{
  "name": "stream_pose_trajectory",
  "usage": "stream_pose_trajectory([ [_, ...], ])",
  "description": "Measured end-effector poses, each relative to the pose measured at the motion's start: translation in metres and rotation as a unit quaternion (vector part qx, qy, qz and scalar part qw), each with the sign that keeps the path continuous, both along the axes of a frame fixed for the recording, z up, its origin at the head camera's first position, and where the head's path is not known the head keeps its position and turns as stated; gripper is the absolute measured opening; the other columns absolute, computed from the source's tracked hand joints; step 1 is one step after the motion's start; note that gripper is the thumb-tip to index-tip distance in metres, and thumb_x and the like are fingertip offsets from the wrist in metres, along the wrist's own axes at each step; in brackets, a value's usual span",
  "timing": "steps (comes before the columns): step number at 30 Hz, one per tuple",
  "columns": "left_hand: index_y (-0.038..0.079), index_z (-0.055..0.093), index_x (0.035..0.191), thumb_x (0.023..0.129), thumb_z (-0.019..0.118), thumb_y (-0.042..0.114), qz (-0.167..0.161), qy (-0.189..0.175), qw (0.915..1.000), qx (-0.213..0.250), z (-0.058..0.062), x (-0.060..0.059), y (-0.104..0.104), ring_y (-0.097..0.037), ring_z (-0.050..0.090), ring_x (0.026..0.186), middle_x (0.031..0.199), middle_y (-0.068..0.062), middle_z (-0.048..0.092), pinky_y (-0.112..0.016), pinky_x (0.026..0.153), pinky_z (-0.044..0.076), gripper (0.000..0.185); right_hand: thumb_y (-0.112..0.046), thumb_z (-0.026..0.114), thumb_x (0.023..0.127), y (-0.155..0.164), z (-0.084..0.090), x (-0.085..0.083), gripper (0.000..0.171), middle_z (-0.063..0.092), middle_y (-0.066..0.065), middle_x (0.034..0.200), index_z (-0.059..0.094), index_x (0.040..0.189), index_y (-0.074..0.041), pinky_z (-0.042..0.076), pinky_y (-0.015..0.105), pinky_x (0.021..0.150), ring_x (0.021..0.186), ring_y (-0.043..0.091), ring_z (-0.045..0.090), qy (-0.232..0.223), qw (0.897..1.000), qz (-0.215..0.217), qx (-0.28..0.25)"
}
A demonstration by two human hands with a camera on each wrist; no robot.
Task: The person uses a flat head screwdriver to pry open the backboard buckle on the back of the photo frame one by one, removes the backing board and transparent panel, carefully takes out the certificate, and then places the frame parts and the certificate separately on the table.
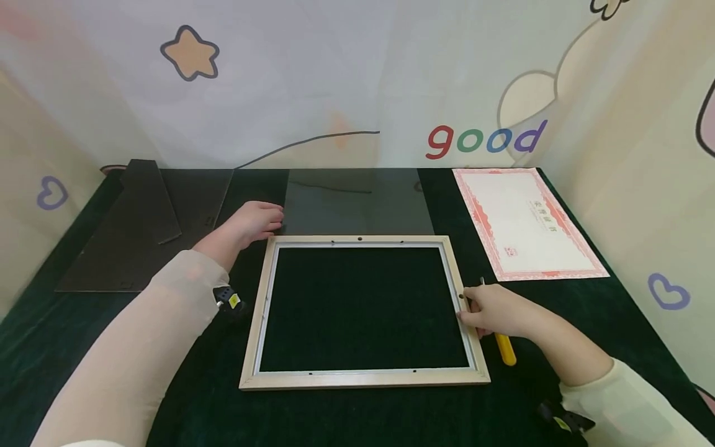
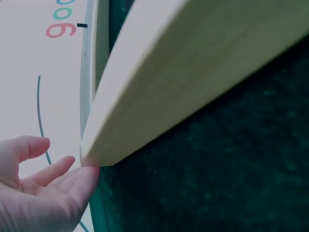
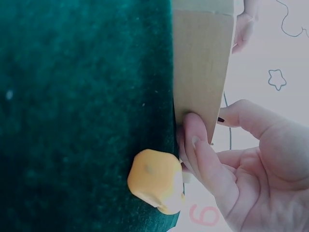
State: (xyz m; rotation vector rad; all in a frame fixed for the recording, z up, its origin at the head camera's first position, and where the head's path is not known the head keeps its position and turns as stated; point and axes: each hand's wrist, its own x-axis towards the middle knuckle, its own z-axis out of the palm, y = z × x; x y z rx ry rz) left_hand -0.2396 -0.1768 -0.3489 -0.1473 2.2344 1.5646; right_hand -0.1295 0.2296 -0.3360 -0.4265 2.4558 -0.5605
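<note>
A pale wooden picture frame (image 1: 365,378) lies flat on the dark green cloth, its middle open onto the cloth. My right hand (image 1: 494,308) grips the frame's right side; in the right wrist view, fingers (image 3: 197,133) press the outer edge with the thumb over the top. Partly under that hand lies a yellow-handled tool (image 1: 505,349), its thin metal tip showing beyond the knuckles. At the far left corner is my left hand (image 1: 258,221), fingers loosely extended. The left wrist view shows its fingertips (image 2: 91,176) at the frame's corner, with nothing gripped.
Behind the frame lies a clear, reflective sheet (image 1: 357,202). Dark backing board (image 1: 112,248) with a raised flap rests at the left. A white certificate sheet with a pink border (image 1: 525,230) lies at the back right. Printed curtains (image 1: 313,81) hang around the table.
</note>
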Motion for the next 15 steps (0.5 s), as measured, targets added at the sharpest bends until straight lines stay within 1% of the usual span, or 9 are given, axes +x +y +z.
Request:
stream_pose_trajectory([
  [3,0.002,0.031,0.129,0.091,0.039,0.018,-0.001,0.006,1.0,-0.008,-0.001,0.003,-0.001,-0.025,0.036,0.116,0.131,-0.014,0.031,-0.037,0.092,0.031,0.042,-0.018,0.055,0.082,0.002,-0.002,0.0,0.014,0.053,0.0,0.058,0.053,0.084,-0.004,0.044,0.024,0.052,0.051,0.014,0.051,0.004,1.0,0.004,0.006],
  [6,0.003,0.033,0.129,0.091,0.039,0.017,-0.006,0.009,0.9999,-0.006,-0.004,0.006,-0.003,-0.024,0.036,0.115,0.131,-0.013,0.032,-0.037,0.091,0.032,0.041,-0.018,0.055,0.082,0.005,-0.003,0.0,0.016,0.052,0.0,0.056,0.053,0.087,-0.003,0.043,0.024,0.051,0.05,0.014,0.05,0.009,1.0,0.007,0.012],
  [9,0.002,0.033,0.128,0.09,0.04,0.018,-0.015,0.01,0.9998,0.001,-0.006,0.009,-0.004,-0.024,0.037,0.115,0.13,-0.014,0.033,-0.038,0.091,0.031,0.041,-0.019,0.055,0.082,0.007,-0.002,0.0,0.027,0.052,0.0,0.056,0.051,0.1,0.001,0.043,0.025,0.051,0.05,0.015,0.049,0.009,1.0,0.007,0.011],
  [10,0.002,0.034,0.128,0.09,0.039,0.018,-0.017,0.01,0.9998,0.006,-0.006,0.011,-0.004,-0.024,0.037,0.115,0.13,-0.014,0.034,-0.038,0.092,0.031,0.041,-0.019,0.055,0.082,0.008,-0.001,0.001,0.029,0.053,0.0,0.056,0.051,0.102,0.002,0.043,0.025,0.051,0.05,0.015,0.049,0.007,1.0,0.005,0.01],
  [13,0.003,0.034,0.128,0.09,0.04,0.019,-0.033,0.013,0.9993,0.006,-0.007,0.016,-0.004,-0.025,0.037,0.115,0.129,-0.014,0.035,-0.038,0.092,0.031,0.041,-0.02,0.055,0.082,0.011,0.0,0.002,0.029,0.054,0.001,0.059,0.051,0.102,0.002,0.044,0.025,0.053,0.052,0.015,0.051,-0.008,1.0,-0.003,-0.001],
  [15,0.003,0.035,0.127,0.09,0.041,0.019,-0.044,0.017,0.9989,0.002,-0.008,0.02,-0.004,-0.025,0.037,0.115,0.129,-0.014,0.035,-0.039,0.092,0.031,0.04,-0.022,0.055,0.082,0.013,0.002,0.003,0.023,0.054,0.0,0.061,0.054,0.092,-0.001,0.044,0.025,0.053,0.053,0.015,0.052,-0.019,1.0,-0.006,-0.004],
])
